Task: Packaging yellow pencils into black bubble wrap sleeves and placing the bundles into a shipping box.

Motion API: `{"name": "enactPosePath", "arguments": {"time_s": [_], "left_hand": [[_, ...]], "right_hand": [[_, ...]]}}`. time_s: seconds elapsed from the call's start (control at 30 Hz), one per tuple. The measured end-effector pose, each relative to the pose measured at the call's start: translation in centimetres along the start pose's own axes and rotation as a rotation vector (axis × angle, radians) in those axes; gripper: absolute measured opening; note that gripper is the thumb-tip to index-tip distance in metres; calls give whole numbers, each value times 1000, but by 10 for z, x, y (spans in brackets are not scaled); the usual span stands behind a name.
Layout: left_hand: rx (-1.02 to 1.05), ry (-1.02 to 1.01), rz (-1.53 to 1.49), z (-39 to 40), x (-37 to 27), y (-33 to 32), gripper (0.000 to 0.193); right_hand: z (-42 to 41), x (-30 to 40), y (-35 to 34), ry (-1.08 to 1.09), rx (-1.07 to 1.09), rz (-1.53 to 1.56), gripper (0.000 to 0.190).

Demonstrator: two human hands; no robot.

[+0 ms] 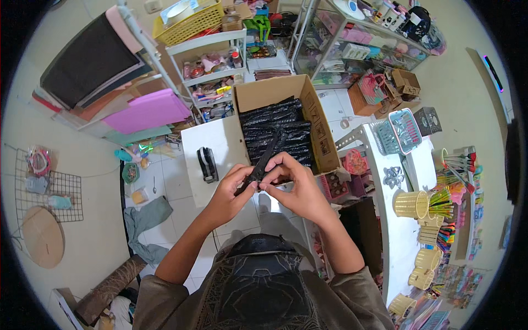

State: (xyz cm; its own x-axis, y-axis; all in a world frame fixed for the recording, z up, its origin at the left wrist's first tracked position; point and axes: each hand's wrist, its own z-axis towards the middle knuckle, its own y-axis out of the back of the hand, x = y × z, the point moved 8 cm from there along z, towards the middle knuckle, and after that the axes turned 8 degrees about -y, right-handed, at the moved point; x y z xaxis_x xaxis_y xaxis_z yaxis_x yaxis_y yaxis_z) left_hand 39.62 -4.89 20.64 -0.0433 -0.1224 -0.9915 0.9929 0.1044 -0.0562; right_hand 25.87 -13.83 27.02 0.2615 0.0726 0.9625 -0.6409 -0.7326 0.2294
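Observation:
A long, narrow black plastic bundle (269, 154) slants up and away from my hands over the near edge of an open cardboard box (317, 128). My left hand (235, 194) grips its lower end between thumb and fingers. From the other side, my right hand (297, 187) pinches at the same end, its thumb tip close to the left thumb. Inside the box lie several similar shiny black plastic bundles (272, 111), stacked crosswise. A black stapler (207, 165) rests on the white table (192, 144), left of the box.
A white side table (390, 243) on the right carries a blue basket (398, 132) and yellow perforated cups (410, 204). White shelves (206, 41) and a glass cabinet (330, 41) stand beyond the box. A grey-green cloth (148, 227) lies on the floor at left.

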Motion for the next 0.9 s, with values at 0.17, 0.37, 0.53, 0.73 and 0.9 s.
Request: {"name": "enactPosePath", "arguments": {"time_s": [0.17,0.37,0.53,0.73,0.9], "left_hand": [[68,-134,277,47,-8,-14,36],[44,-124,312,80,-3,-28,37],[-13,-191,414,96,-4,-35,40],[-46,-212,427,110,3,-36,45],[-59,-178,414,122,15,-38,48]], "right_hand": [[23,-1,36,96,-55,-18,29],[44,-7,67,118,-67,-105,29],[60,-21,82,66,-43,-138,30],[75,-24,96,88,-77,-174,32],[89,-41,101,34,-120,-190,38]]}}
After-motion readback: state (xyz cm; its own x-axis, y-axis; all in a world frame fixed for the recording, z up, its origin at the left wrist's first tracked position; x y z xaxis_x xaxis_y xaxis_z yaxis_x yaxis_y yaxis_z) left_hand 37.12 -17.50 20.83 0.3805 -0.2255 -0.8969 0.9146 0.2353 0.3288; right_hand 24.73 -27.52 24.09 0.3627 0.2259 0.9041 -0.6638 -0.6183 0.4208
